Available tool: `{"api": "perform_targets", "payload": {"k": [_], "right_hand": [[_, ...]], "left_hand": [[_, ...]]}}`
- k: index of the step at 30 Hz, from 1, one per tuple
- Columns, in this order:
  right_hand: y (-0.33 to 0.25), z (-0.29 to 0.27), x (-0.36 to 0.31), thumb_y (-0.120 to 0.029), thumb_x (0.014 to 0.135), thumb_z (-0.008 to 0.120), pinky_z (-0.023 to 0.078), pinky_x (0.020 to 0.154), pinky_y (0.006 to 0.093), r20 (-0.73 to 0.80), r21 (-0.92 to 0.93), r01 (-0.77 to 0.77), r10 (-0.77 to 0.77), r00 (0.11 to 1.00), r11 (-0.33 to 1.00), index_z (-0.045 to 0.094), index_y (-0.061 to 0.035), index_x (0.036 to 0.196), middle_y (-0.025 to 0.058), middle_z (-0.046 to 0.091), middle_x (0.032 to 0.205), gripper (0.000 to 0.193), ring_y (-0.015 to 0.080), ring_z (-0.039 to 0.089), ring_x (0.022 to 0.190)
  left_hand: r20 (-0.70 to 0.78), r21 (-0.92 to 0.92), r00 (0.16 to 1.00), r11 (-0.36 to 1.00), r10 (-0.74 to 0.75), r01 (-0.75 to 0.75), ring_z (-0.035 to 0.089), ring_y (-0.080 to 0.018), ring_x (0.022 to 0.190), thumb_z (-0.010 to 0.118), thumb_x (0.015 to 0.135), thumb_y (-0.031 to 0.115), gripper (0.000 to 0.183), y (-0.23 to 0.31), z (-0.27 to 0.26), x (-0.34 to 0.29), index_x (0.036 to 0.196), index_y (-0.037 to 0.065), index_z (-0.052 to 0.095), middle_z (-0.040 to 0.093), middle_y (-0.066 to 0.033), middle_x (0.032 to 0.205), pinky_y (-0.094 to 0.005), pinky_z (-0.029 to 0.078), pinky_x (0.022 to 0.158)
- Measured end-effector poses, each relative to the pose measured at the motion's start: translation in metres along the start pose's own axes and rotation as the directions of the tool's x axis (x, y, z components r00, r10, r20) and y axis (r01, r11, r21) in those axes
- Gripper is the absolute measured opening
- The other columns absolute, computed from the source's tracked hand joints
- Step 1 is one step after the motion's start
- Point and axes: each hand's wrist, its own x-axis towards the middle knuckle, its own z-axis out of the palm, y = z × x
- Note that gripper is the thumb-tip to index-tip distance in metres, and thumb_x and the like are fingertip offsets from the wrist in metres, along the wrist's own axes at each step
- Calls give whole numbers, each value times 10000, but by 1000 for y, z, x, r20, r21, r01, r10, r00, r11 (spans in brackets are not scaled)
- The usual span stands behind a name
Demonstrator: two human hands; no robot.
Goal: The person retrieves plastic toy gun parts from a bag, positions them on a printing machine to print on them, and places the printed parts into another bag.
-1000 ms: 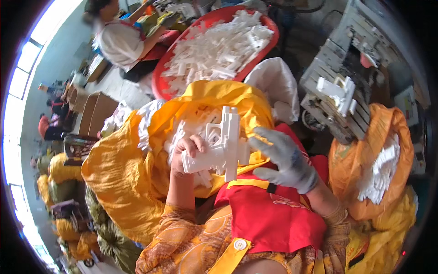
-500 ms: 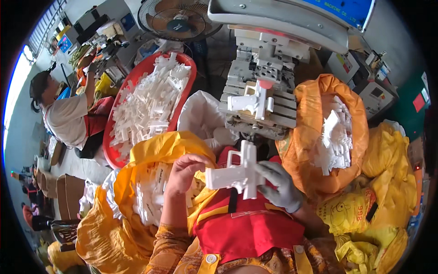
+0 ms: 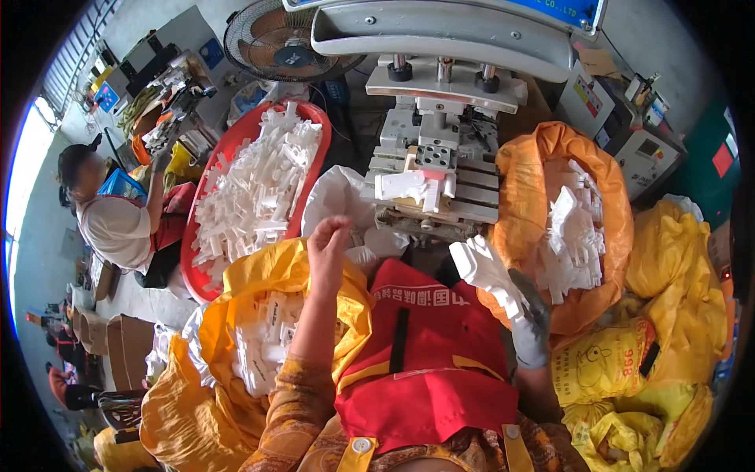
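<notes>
My right hand [image 3: 532,334], in a grey glove, grips a white plastic toy pistol [image 3: 486,271] just left of the orange sack [image 3: 519,212]. White pistol-shaped pieces [image 3: 576,240] fill that sack. My bare left hand [image 3: 326,242] is raised above the yellow sack's inner edge, its fingers curled together with nothing visible in them. Ahead stands a printing machine [image 3: 436,130]. Another white toy pistol [image 3: 401,186] lies on its fixture, with a pink pad [image 3: 431,175] over it, seemingly touching. More white pieces with dark print [image 3: 263,346] lie in the yellow sack [image 3: 267,263].
A red tub [image 3: 189,259] heaped with white parts stands at the left, beside a white sack [image 3: 338,193]. A person [image 3: 114,208] works beyond it. A fan [image 3: 287,43] stands at the back. Yellow bags [image 3: 668,275] crowd the right side.
My right hand has carried the toy pistol rightward from in front of me to the orange sack. My left hand has risen and its fingers have curled. The pink pad has come lower over the fixture.
</notes>
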Motion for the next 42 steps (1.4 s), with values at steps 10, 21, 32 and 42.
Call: {"api": "perform_targets", "payload": {"k": [10, 21, 32, 42], "right_hand": [[-30, -11, 16, -141, 992, 353, 317, 1099, 429, -171, -364, 34, -102, 980, 931, 486, 2, 1322, 133, 525, 1334, 383, 197, 484, 1255], [-39, 33, 103, -157, 936, 558, 419, 956, 315, 67, -439, 246, -241, 968, 864, 526, -8, 1290, 144, 578, 1230, 385, 220, 539, 1136], [-12, 76, 213, -70, 811, 519, 396, 981, 389, 676, -724, 646, 62, 734, 241, 556, -44, 1249, 184, 532, 1200, 440, 347, 509, 1111], [44, 229, 58, -102, 778, 589, 444, 867, 423, 957, -225, 909, -98, 274, 350, 632, -77, 993, 108, 598, 1049, 220, 284, 571, 1019]], "left_hand": [[294, 676, 785, 462, 546, -574, 594, -309, 844, 601, 889, 180, 155, -4, 87, 69, 911, 55, 690, 644, -126, 872, -395, 464, 766], [183, 841, 762, 302, 621, -449, 613, -316, 749, 620, 804, 92, 107, 56, 5, 46, 712, 42, 643, 625, -125, 712, -391, 496, 714], [-607, 749, 674, 587, 421, 308, 534, -83, 655, 589, 926, 158, 210, 93, -273, -183, 857, -11, 693, 631, -25, 721, -262, 434, 614], [-488, 863, 751, 376, 444, 338, 647, -272, 915, 637, 876, 216, 202, 47, -314, -186, 961, 45, 704, 676, -114, 1000, -345, 487, 828]]}}
